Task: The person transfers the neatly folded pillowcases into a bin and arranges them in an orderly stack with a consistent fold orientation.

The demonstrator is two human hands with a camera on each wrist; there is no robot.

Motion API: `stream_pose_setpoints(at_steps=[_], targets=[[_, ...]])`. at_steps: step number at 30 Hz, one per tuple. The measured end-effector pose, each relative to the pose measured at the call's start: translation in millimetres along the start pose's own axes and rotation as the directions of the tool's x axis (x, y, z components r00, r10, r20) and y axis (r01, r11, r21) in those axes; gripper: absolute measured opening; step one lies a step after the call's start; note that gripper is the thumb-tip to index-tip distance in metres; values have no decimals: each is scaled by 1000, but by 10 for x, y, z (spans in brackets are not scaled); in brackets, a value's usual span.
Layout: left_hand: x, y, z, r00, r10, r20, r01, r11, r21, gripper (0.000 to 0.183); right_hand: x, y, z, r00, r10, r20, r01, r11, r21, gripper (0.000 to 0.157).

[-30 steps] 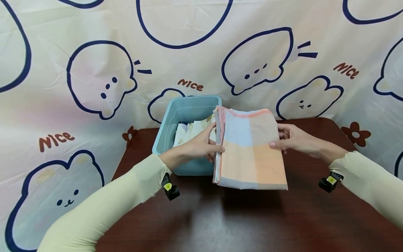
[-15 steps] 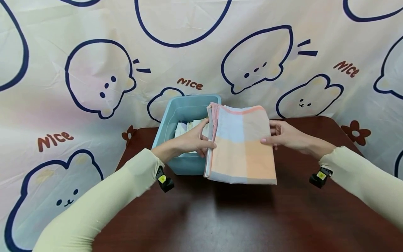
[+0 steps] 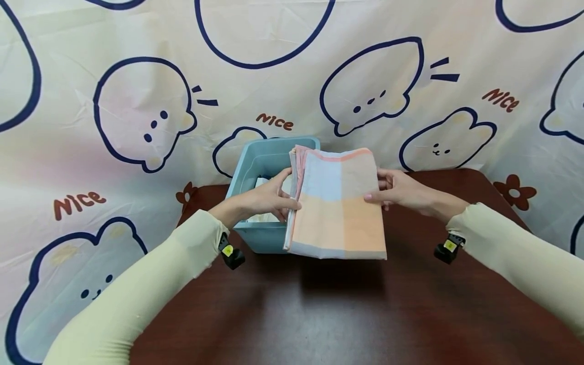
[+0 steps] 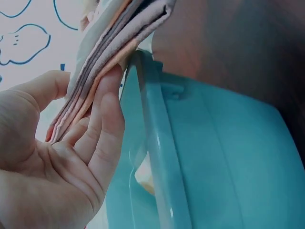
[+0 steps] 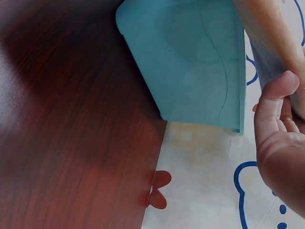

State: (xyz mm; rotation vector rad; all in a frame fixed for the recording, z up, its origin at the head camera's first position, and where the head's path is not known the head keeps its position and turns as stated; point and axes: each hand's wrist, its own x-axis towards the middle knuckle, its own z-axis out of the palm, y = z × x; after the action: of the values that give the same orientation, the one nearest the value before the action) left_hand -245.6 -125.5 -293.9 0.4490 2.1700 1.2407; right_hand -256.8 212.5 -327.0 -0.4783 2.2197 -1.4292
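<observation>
A folded checked cloth in pale orange, blue and beige hangs upright in front of the bin's right part, held at both sides. My left hand pinches its layered left edge, thumb on the near face. The left wrist view shows several stacked folds of the cloth between thumb and fingers. On the opposite edge my right hand grips it with the thumb in front and fingers behind. The blue plastic bin stands just behind my left hand. Inside it are white folded cloths, partly hidden by my left hand.
Under everything lies a dark reddish-brown table. A printed curtain with bear outlines hangs behind the table and the bin. In the right wrist view the bin's wall rises close beside the held cloth.
Both hands have carried the folded cloth left and slightly up, so it overlaps more of the bin. The grip has stayed the same, and the bin has not moved.
</observation>
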Motion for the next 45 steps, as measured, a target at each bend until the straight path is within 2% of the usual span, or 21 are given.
stream_pose_setpoints(at_steps=[7, 14, 20, 26, 36, 45], targets=[[-32, -36, -110, 1000, 15, 3, -15, 1000, 24, 88, 91, -39, 47, 1000, -9, 14, 9, 1000, 22, 60], [-70, -38, -223, 999, -36, -7, 36, 999, 32, 97, 189, -128, 88, 1000, 2, 6, -2, 999, 35, 64], [-90, -45, -327, 997, -71, -19, 72, 995, 68, 100, 281, -201, 133, 999, 27, -17, -26, 998, 55, 61], [-142, -45, -456, 994, -102, -30, 105, 989, 107, 101, 388, -258, 177, 1000, 17, -16, -15, 997, 79, 57], [-181, -81, -634, 991, -129, -29, 131, 982, 135, 97, 520, -358, 268, 1000, 13, -8, -13, 997, 75, 55], [-205, -69, -769, 988, -144, -62, 152, 978, 146, 97, 623, -420, 321, 1000, 20, -23, -17, 995, 103, 62]])
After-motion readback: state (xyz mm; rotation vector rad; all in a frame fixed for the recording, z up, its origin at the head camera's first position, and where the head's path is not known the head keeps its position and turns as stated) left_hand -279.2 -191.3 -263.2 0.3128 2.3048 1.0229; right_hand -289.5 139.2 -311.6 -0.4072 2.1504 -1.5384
